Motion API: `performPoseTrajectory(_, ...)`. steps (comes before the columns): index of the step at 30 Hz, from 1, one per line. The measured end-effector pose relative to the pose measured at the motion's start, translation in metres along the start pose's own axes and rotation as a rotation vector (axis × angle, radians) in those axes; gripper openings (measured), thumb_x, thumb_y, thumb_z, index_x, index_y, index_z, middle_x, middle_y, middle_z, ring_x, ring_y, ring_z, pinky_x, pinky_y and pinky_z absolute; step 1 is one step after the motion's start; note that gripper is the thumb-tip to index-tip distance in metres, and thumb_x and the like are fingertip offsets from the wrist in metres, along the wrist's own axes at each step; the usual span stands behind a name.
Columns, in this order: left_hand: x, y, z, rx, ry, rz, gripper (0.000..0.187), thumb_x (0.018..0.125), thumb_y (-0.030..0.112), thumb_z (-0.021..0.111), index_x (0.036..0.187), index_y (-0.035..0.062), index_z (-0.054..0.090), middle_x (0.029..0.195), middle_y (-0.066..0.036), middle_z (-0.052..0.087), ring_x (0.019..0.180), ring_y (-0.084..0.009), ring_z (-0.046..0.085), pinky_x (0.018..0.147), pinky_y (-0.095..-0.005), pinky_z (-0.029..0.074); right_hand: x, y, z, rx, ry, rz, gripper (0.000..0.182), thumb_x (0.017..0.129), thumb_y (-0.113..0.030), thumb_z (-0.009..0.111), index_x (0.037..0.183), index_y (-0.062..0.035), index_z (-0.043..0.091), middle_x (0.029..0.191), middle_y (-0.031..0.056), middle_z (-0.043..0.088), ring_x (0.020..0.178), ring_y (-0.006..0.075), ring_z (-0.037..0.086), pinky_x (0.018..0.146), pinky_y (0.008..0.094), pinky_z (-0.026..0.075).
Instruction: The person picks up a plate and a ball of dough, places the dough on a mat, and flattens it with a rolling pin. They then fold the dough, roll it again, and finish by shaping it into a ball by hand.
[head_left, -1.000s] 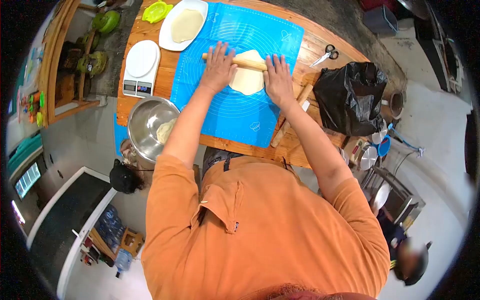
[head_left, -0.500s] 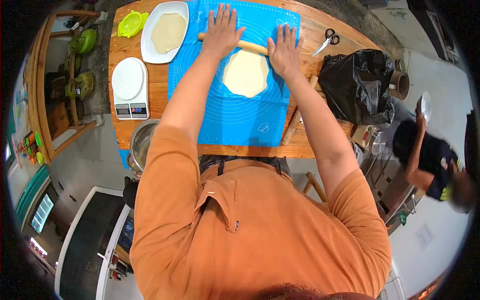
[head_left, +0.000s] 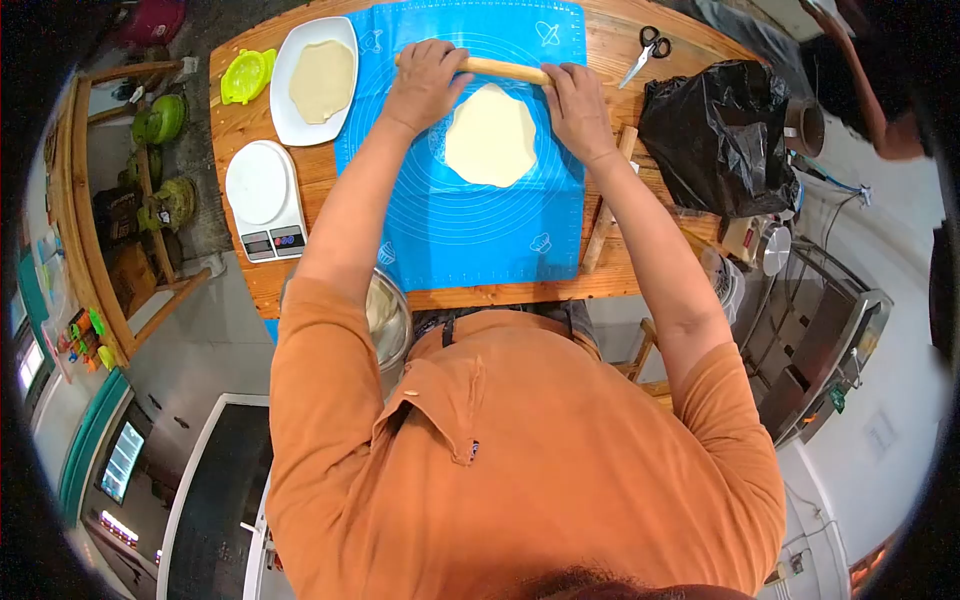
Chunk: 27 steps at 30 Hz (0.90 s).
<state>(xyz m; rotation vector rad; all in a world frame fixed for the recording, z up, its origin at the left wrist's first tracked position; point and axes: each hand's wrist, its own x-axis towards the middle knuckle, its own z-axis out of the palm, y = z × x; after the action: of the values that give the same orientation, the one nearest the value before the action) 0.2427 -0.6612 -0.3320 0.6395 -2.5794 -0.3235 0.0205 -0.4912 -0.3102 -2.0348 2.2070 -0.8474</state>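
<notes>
A wooden rolling pin point(head_left: 505, 69) lies across the blue silicone mat point(head_left: 470, 250), just beyond the far edge of a flat, pale sheet of dough point(head_left: 491, 140). My left hand point(head_left: 425, 85) has its fingers curled over the pin's left end. At the other end, my right hand point(head_left: 578, 108) is closed round the pin in the same way. The dough is roughly round with an uneven edge, and neither hand touches it.
Left on the wooden table are a white dish point(head_left: 283, 95) holding another dough sheet, a lime-green plastic piece point(head_left: 247, 77) and a kitchen scale point(head_left: 265, 195). Scissors point(head_left: 645, 55), a wooden rod point(head_left: 610, 215) and a black plastic bag point(head_left: 715, 140) lie right. A metal bowl point(head_left: 397, 335) stands near my left arm.
My hands have gone from flat with outstretched fingers to curled round the rolling pin. The pin now sits clear of the dough's far edge. A person at right has moved toward the view's upper edge.
</notes>
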Motion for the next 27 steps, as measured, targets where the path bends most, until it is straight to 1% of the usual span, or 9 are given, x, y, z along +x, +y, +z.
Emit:
performPoseTrajectory(5,0.002,0.017,-0.024,-0.147,-0.049,0.113,0.03,0.088,0.017,0.078,0.117,0.0138,0.069,0.115,-0.006,0.064,0.116,-0.0283,0.059,0.1,-0.0457,0.044,-0.051,-0.042,-0.029,0.042,-0.025,0.176,0.033,0.096,-0.011,0.069,0.128,-0.0031,0.064,0.112,0.0189,0.061,0.106,0.0382,0.058,0.092,0.0503,0.047)
performPoseTrajectory(8,-0.007,0.031,-0.033,-0.211,-0.224,0.249,0.031,0.087,0.017,0.078,0.117,0.014,0.069,0.114,-0.005,0.063,0.115,-0.0285,0.059,0.1,-0.0466,0.045,-0.107,-0.079,-0.034,0.099,-0.112,0.29,0.036,0.094,-0.01,0.07,0.128,-0.0004,0.061,0.113,0.0188,0.06,0.105,0.0382,0.057,0.091,0.0511,0.047)
performPoseTrajectory(11,-0.019,0.044,-0.028,-0.147,-0.407,0.311,0.033,0.086,0.014,0.076,0.119,0.014,0.071,0.128,-0.007,0.063,0.13,-0.0301,0.057,0.111,-0.0487,0.043,-0.136,-0.101,-0.022,0.072,-0.081,0.345,0.038,0.093,-0.008,0.072,0.129,0.0,0.061,0.112,0.0181,0.059,0.103,0.0375,0.057,0.089,0.0508,0.046)
performPoseTrajectory(13,-0.02,0.048,-0.02,0.034,-0.396,0.367,0.042,0.097,0.022,0.067,0.138,0.0121,0.065,0.154,-0.013,0.053,0.152,-0.0333,0.041,0.126,-0.0537,0.028,-0.142,-0.106,-0.016,0.077,-0.154,0.44,0.043,0.095,-0.01,0.069,0.135,0.0005,0.058,0.119,0.0177,0.06,0.113,0.0382,0.056,0.099,0.0526,0.044)
performPoseTrajectory(15,-0.027,0.058,-0.009,0.054,-0.409,0.307,0.049,0.102,0.027,0.06,0.148,0.0094,0.055,0.162,-0.014,0.043,0.157,-0.0332,0.03,0.129,-0.0558,0.02,-0.145,-0.109,-0.012,-0.12,-0.214,0.364,0.054,0.104,-0.021,0.06,0.151,0.0008,0.048,0.145,0.0204,0.054,0.14,0.0413,0.046,0.118,0.0577,0.033)
performPoseTrajectory(16,-0.032,0.063,-0.004,0.077,-0.417,0.23,0.056,0.108,0.032,0.053,0.158,0.0066,0.046,0.171,-0.016,0.033,0.162,-0.0331,0.019,0.131,-0.0579,0.012,-0.148,-0.112,-0.009,-0.117,-0.213,0.378,0.054,0.104,-0.021,0.06,0.151,0.0008,0.048,0.145,0.0204,0.054,0.14,0.0413,0.046,0.118,0.0577,0.033)
performPoseTrajectory(18,-0.036,0.072,0.004,0.074,-0.409,0.207,0.06,0.11,0.035,0.047,0.161,0.0038,0.038,0.172,-0.017,0.029,0.163,-0.0336,0.016,0.131,-0.0592,0.011,-0.152,-0.113,-0.004,-0.268,-0.302,0.359,0.063,0.111,-0.034,0.045,0.163,-0.0006,0.033,0.168,0.0194,0.033,0.159,0.0411,0.021,0.129,0.0616,0.013)
performPoseTrajectory(21,-0.031,0.078,0.016,0.078,-0.378,0.179,0.065,0.112,0.039,0.041,0.164,0.0012,0.031,0.173,-0.018,0.024,0.163,-0.0347,0.012,0.13,-0.0611,0.009,-0.149,-0.11,-0.003,-0.255,-0.367,0.414,0.067,0.113,-0.042,0.036,0.167,-0.0027,0.026,0.174,0.0184,0.021,0.162,0.0408,0.009,0.13,0.0618,0.007)
performPoseTrajectory(27,-0.01,0.082,0.034,0.119,-0.375,0.201,0.067,0.112,0.044,0.04,0.163,0.0012,0.033,0.173,-0.019,0.025,0.163,-0.0373,0.014,0.129,-0.0625,0.01,-0.145,-0.094,-0.004,-0.306,-0.348,0.47,0.069,0.113,-0.045,0.036,0.167,-0.0036,0.026,0.175,0.0188,0.02,0.162,0.0415,0.01,0.13,0.0621,0.007)
